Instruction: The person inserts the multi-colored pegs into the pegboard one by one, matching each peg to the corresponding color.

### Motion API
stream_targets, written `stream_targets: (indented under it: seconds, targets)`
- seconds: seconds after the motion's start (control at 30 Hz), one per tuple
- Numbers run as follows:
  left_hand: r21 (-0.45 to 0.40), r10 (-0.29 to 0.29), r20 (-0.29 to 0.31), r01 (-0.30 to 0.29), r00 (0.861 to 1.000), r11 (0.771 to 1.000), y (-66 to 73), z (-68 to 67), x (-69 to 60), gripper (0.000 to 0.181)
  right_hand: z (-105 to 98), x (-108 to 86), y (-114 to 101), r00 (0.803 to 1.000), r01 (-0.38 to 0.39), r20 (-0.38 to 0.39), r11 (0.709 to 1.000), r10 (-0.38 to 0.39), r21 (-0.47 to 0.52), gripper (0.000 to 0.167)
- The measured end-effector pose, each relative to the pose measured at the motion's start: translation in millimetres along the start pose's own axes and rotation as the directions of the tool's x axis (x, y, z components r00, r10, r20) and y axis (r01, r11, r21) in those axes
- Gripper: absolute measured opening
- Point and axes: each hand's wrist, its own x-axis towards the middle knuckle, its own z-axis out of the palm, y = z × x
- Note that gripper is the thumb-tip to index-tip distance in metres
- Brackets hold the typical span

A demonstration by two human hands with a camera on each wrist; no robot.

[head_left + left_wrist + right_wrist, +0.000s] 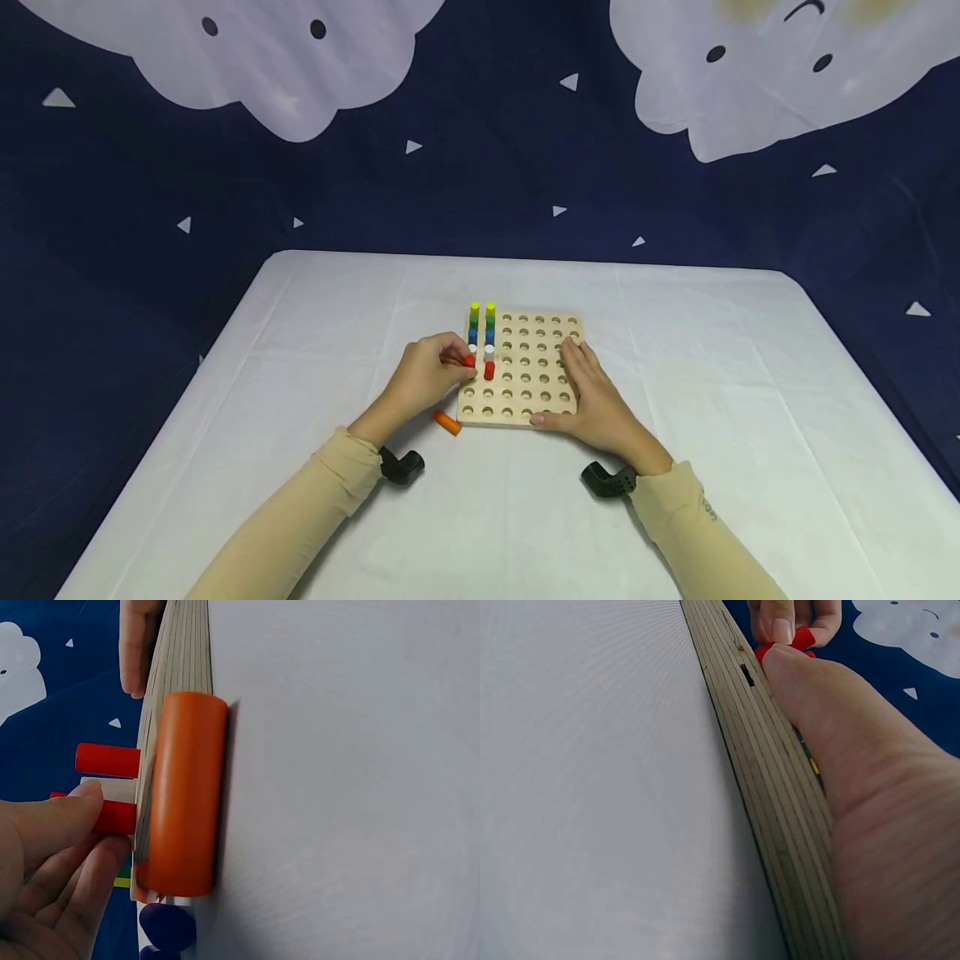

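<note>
A wooden board (pixel 534 379) with rows of round holes lies on the white table. Two columns of pegs stand at its left side, yellow (pixel 491 309), green, blue and white from the back, with a red peg (pixel 489 371) in the second column. My left hand (pixel 423 375) pinches another red peg (pixel 469 361) at the first column, in front of the white one; in the left wrist view this red peg (pixel 116 817) meets the board. My right hand (pixel 596 408) rests on the board's right edge and front corner, fingers extended. An orange peg (pixel 447 422) lies by the front left corner.
White cloth covers the table (pixel 495 517). Behind it hangs a dark blue backdrop (pixel 480 192) with white clouds and triangles. Black wrist devices (pixel 402 467) sit at both cuffs.
</note>
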Motion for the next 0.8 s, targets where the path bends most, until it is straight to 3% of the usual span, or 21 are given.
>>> stream_targets:
  seconds: [0.37,0.8]
  targets:
    - [0.091,0.037,0.022,-0.039,0.999,0.995,1.2,3.3,-1.8,0.016,-0.3,1.0,1.3,1.000,-0.008,-0.008,1.000,0.008,0.009,0.131]
    - [0.074,-0.001,0.028,-0.001,1.000,0.997,-1.6,4.2,-1.9,0.016,3.2,1.9,4.6,1.000,-0.001,-0.017,1.000,0.001,0.005,0.132]
